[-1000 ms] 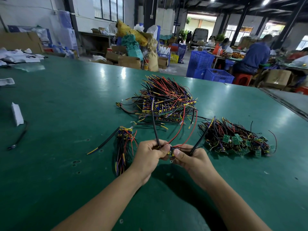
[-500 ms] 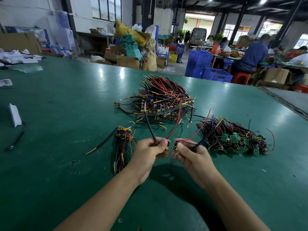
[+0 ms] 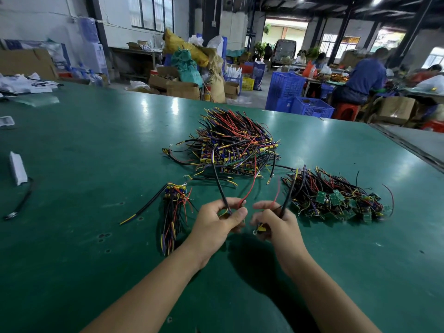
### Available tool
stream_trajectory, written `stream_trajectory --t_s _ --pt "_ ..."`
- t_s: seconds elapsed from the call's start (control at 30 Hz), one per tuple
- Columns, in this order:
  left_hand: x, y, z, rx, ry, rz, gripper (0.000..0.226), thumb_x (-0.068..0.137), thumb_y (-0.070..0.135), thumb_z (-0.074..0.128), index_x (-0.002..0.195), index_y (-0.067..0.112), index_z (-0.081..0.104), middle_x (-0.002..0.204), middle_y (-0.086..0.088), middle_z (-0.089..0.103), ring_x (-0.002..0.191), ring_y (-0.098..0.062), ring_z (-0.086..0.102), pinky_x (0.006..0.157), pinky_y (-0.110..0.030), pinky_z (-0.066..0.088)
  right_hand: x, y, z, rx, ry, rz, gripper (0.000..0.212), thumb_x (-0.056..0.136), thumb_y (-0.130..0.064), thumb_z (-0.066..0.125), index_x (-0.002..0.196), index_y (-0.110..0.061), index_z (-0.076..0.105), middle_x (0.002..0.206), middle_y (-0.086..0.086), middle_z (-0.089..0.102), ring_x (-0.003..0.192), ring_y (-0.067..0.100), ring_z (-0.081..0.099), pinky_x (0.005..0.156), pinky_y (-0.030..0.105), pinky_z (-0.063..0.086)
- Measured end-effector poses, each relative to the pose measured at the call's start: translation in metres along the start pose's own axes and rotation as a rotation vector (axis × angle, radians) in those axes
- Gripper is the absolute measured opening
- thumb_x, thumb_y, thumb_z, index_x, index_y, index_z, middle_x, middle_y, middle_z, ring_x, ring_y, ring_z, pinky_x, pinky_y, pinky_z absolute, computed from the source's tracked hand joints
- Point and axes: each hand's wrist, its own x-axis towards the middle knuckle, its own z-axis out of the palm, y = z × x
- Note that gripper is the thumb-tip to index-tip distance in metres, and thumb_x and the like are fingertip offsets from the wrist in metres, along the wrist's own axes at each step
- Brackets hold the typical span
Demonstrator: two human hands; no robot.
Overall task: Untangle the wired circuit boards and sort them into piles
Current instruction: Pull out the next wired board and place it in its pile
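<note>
A big tangle of wired circuit boards [image 3: 236, 143] lies mid-table. A small sorted bundle [image 3: 174, 207] lies to its front left, and a heap with green boards [image 3: 336, 195] sits at the right. My left hand [image 3: 217, 224] grips one wired board whose black and red wires [image 3: 219, 183] rise toward the tangle. My right hand [image 3: 276, 223] grips a second wired board [image 3: 261, 227], its black and red wires sticking up. The two hands are a little apart, above the green table [image 3: 96, 164].
A white block [image 3: 17, 168] and a black cable [image 3: 20, 204] lie at the far left. Papers and bags sit at the back left corner. A table seam runs along the right. Blue crates [image 3: 298, 99], boxes and seated people are beyond the far edge.
My hands have drawn apart, separating the two wired boards. The right hand's wires have come free of the big tangle and now stand near the green-board heap.
</note>
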Motion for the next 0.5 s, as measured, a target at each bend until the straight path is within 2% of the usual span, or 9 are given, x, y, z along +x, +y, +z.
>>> stream_trajectory --t_s 0.07,0.17,0.23,0.3,0.37,0.43,0.5 --pt "-0.001 0.0 0.0 0.059 -0.001 0.02 0.016 0.084 0.007 0.072 0.098 0.014 0.068 0.084 0.0 0.069 0.067 -0.012 0.066 0.065 -0.023 0.056 0.0 0.0 -0.001 0.005 0.03 0.009 0.014 0.09 -0.011 0.059 0.075 -0.011 0.059 0.052 0.004 0.056 0.047 0.013 0.048 0.046 0.022 0.042" --pt "-0.002 -0.001 0.002 0.169 -0.012 0.078 0.021 0.08 0.011 0.077 0.096 0.02 0.067 0.081 -0.002 0.068 0.065 -0.009 0.064 0.069 -0.024 0.054 0.001 0.0 -0.002 -0.074 0.091 -0.001 0.049 0.09 -0.046 0.062 0.058 -0.01 0.051 0.046 0.006 0.051 0.042 0.015 0.044 0.043 0.019 0.038" --pt "-0.004 -0.003 0.005 0.256 -0.007 0.145 0.03 0.074 0.018 0.082 0.099 0.028 0.067 0.091 0.003 0.07 0.069 -0.003 0.063 0.072 -0.019 0.052 0.0 -0.002 0.0 -0.125 0.093 0.002 0.059 0.081 -0.064 0.055 0.057 -0.01 0.054 0.045 0.002 0.05 0.041 0.015 0.044 0.042 0.02 0.036" --pt "-0.006 -0.006 0.008 0.372 0.0 0.22 0.046 0.07 0.028 0.083 0.113 0.026 0.066 0.109 0.009 0.066 0.085 -0.006 0.062 0.083 -0.02 0.051 -0.001 -0.002 0.002 -0.128 0.066 -0.008 0.061 0.073 -0.069 0.051 0.068 -0.01 0.061 0.046 -0.005 0.048 0.043 0.011 0.045 0.044 0.019 0.037" --pt "-0.007 -0.006 0.01 0.452 -0.007 0.289 0.06 0.07 0.03 0.082 0.125 0.018 0.062 0.12 0.009 0.06 0.101 -0.009 0.061 0.093 -0.024 0.049 -0.002 -0.001 0.005 -0.132 0.013 -0.043 0.06 0.072 -0.067 0.052 0.078 -0.01 0.064 0.05 -0.009 0.051 0.048 0.007 0.047 0.048 0.019 0.039" --pt "-0.009 -0.005 0.01 0.51 -0.031 0.368 0.056 0.076 0.024 0.08 0.128 0.014 0.061 0.128 0.008 0.054 0.113 -0.007 0.057 0.098 -0.023 0.046 -0.004 0.001 0.008 -0.14 -0.05 -0.081 0.058 0.073 -0.064 0.054 0.082 -0.009 0.067 0.061 -0.006 0.061 0.058 0.009 0.054 0.054 0.023 0.044" --pt "-0.01 -0.003 0.01 0.576 -0.06 0.421 0.048 0.081 0.018 0.076 0.127 0.013 0.062 0.134 0.009 0.048 0.12 -0.006 0.053 0.103 -0.021 0.041 -0.005 0.003 0.009 -0.15 -0.099 -0.086 0.054 0.077 -0.066 0.057 0.084 -0.014 0.07 0.065 0.0 0.064 0.056 0.013 0.054 0.047 0.024 0.044"
